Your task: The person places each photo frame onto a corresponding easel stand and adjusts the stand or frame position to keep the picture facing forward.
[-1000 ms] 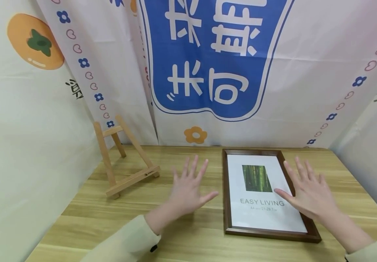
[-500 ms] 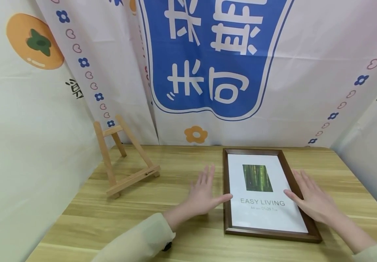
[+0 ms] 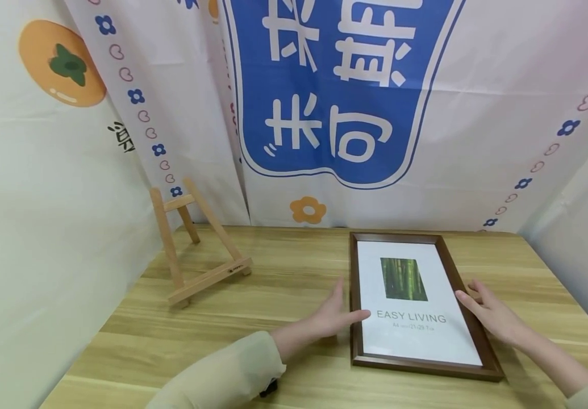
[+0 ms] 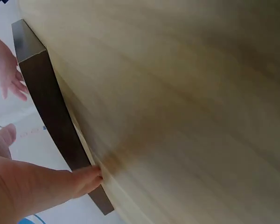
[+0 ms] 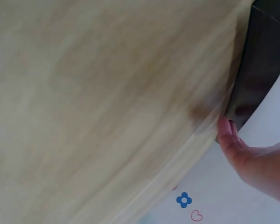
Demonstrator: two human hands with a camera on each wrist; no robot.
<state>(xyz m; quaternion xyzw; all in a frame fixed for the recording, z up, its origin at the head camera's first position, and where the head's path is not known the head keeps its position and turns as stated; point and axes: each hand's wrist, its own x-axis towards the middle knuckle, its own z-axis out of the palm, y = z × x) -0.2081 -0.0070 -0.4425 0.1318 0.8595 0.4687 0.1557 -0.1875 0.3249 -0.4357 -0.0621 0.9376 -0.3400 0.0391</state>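
A dark brown picture frame (image 3: 424, 366) lies flat on the wooden table (image 3: 294, 255); its white sheet has a bamboo picture and the words EASY LIVING. At the frame's left side is my left hand (image 3: 330, 319), thumb stretched over the sheet. In the left wrist view, its fingertips (image 4: 91, 178) reach the lower part of the frame's outer edge, the thumb standing off from it. My right hand (image 3: 493, 315) pinches the opposite side, thumb on the border. Its bent fingers (image 5: 228, 135) touch the outer edge in the right wrist view.
A small wooden easel (image 3: 207, 281) stands at the back left of the table. Behind rises a white printed cloth (image 3: 196, 102) with a blue sign; similar cloth covers both sides.
Both hands have come down and inward from above the table to the frame's two long sides. The left moved rightward. The frame and easel keep their places.
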